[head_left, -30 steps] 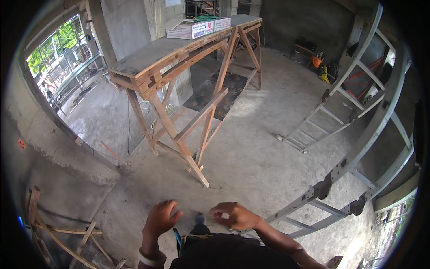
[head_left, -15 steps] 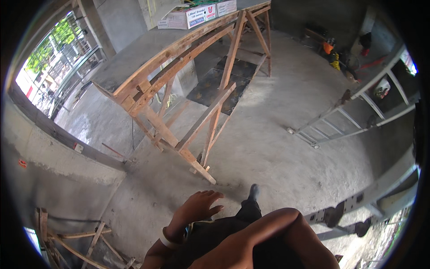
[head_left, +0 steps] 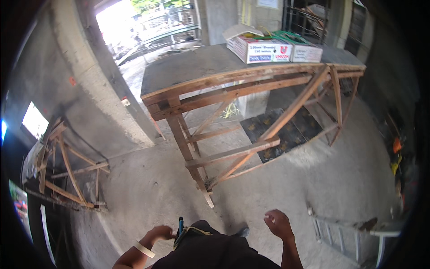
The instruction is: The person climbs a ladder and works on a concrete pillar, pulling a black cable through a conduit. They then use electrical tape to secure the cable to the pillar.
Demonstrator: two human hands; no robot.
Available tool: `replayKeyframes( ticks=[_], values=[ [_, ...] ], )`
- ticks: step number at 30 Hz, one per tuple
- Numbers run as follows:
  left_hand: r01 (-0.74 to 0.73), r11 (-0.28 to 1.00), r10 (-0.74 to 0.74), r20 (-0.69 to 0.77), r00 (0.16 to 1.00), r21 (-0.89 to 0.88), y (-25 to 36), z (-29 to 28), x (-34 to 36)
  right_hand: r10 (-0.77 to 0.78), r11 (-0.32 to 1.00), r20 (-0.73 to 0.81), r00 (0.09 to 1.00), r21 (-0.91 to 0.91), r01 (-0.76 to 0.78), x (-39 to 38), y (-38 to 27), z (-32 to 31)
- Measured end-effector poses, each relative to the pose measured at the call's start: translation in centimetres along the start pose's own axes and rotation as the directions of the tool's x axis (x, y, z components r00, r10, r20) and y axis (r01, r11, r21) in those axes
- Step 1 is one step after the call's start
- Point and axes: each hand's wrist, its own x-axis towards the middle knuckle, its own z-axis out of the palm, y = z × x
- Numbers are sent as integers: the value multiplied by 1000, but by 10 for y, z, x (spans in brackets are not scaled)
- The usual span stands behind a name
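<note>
My left hand (head_left: 162, 232) is low at my waist, fingers curled, beside a teal-handled item (head_left: 181, 224) on my belt; what it holds, if anything, is hidden. To the right of my body, my right hand (head_left: 277, 223) hangs with bent fingers and a small pale spot at the tips that I cannot make out. Both are apart from the tall wooden trestle table (head_left: 197, 107) standing ahead of me, with a dark top and two printed cardboard boxes (head_left: 264, 47) holding green coiled material. A white band (head_left: 144, 249) circles my left wrist.
An aluminum ladder (head_left: 342, 237) lies low at right. A smaller wooden trestle (head_left: 67, 170) stands by the left wall. A dark sheet (head_left: 273, 134) lies on the floor under the table. Orange and yellow items (head_left: 395, 152) sit far right. A bright doorway (head_left: 134, 27) opens behind the table.
My view has swung left, so the table and left trestle sit further right and the ladders have slipped toward the right rim. My right arm has moved off my body to the right.
</note>
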Motion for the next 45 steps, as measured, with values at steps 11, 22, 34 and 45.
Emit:
replayKeyframes(
  ticks=[11, 22, 34, 45],
  values=[
    [-274, 870, 305, 9, 952, -409, 34, 138, 51, 121, 983, 142, 982, 118, -138, 22, 9, 19],
    [49, 886, 25, 154, 988, -462, 138, 208, 37, -346, 919, 463, 816, -6, 394, 106, 60, -25],
    [38, 882, 14, 106, 994, -470, 197, 231, 39, -232, 930, 464, 855, -151, 334, 122, 50, -84],
    [-71, 915, 132, 129, 983, -397, 179, 239, 52, -177, 968, 351, 920, -106, 227, 62, -2, -98]
  ],
)
